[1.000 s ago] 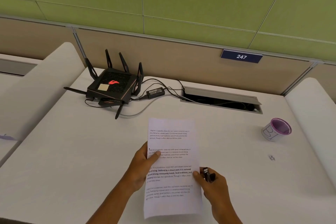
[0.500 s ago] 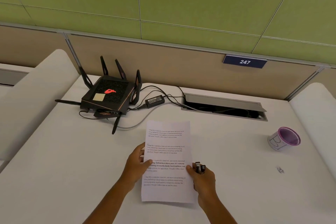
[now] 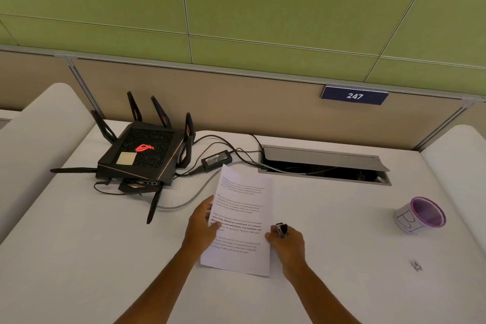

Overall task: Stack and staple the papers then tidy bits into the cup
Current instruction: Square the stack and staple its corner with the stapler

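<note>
White table (image 3: 79, 258), tan partition and green wall panels behind. Papers (image 3: 240, 221) are being pinched at mid-table by left hand (image 3: 201, 226); stapler (image 3: 282, 229) is being clamped in right hand (image 3: 288, 243). Cup (image 3: 420, 214) is lying tipped, well right of papers.

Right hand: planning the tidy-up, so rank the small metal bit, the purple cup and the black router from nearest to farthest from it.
From the right hand:
1. Small metal bit, on the desk to its right.
2. Purple cup, farther right, lying tipped.
3. Black router, far left at the back.
</note>
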Tool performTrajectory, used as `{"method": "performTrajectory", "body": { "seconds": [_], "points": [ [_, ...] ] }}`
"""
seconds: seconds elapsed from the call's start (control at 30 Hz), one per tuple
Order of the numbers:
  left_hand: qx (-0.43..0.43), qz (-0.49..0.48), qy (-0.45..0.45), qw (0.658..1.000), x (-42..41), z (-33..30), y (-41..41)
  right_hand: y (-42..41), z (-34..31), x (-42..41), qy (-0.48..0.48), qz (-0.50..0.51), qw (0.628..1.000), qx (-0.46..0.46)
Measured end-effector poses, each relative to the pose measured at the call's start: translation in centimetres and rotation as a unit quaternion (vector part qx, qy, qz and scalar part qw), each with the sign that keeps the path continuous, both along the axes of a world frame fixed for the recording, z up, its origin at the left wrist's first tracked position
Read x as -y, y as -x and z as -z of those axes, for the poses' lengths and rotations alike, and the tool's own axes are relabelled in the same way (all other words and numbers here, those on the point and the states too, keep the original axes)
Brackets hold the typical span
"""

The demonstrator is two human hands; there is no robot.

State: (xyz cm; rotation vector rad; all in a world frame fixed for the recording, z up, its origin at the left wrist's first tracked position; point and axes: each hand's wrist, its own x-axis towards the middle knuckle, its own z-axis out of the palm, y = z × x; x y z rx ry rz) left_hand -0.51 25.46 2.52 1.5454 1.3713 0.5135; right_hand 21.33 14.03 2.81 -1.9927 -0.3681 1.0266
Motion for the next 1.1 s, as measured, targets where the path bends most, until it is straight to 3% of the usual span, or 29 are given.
{"method": "performTrajectory", "body": {
  "seconds": [0.17, 0.37, 1.1],
  "points": [
    [-0.125, 0.019, -0.052, 0.991, -0.3, 1.5, -0.7, -0.1, 0.8, -0.5, 0.051, -0.116, 0.98, 0.152],
    [-0.196, 0.036, -0.082, 0.976, 0.9, 2.4, -1.5, -0.4, 1.2, -0.8, 0.072, -0.122, 0.972, 0.189],
    [-0.229, 0.048, -0.085, 0.969, 1.7, 2.0, -2.6, -1.8, 1.5, -0.8, 0.062, -0.12, 0.97, 0.202]
  ]
}}
